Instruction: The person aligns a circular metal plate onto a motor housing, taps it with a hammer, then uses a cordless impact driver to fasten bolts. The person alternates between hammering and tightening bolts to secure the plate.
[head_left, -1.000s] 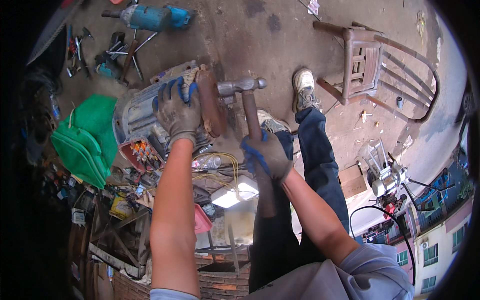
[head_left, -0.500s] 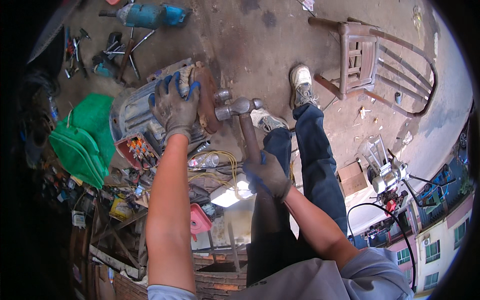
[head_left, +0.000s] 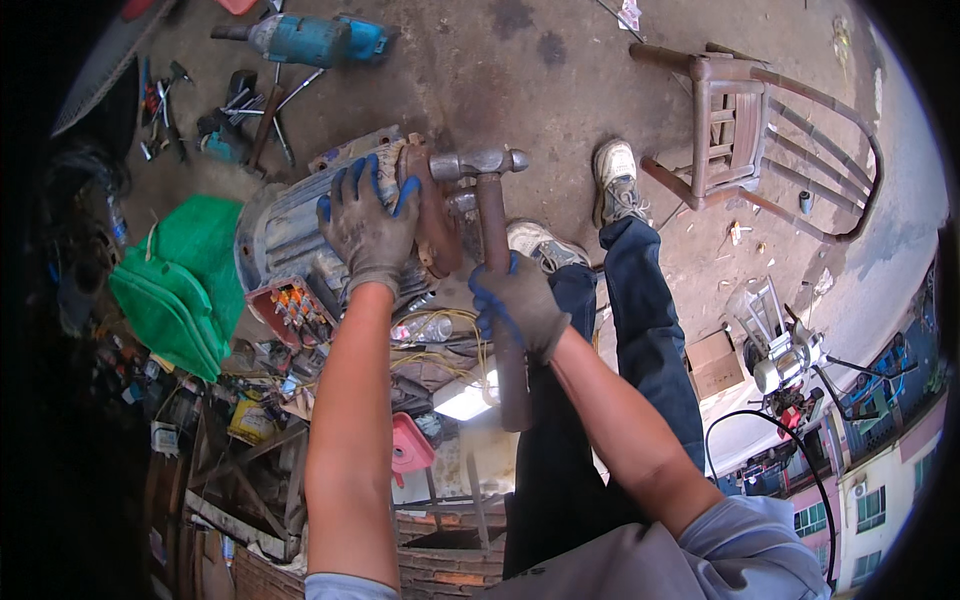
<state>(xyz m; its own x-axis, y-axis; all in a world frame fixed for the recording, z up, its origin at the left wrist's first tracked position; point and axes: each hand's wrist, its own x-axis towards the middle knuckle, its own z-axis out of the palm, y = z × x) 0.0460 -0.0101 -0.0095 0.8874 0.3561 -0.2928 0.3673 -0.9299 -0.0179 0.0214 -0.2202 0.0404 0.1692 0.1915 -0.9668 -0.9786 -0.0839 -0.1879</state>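
An electric motor with a ribbed grey housing lies on its side on the ground. My left hand, in a grey and blue work glove, rests on top of it, fingers apart. At the motor's right end is a rusty brown end cover with a short metal shaft sticking out. My gloved right hand is closed round the handle of a ball-peen hammer. The hammer's head is by the cover's upper right edge; whether they touch I cannot tell. Coloured wires show in the motor's uncovered terminal box.
A green plastic sheet or bag is left of the motor. Beyond are a blue power tool and scattered hand tools. On the right are a brown chair, a cardboard box and a metal machine. A pink dustpan is nearer.
The hammer has moved up from beside the shaft to the cover's upper edge, with my right hand. My left hand stays on the motor. The whole view has shifted slightly.
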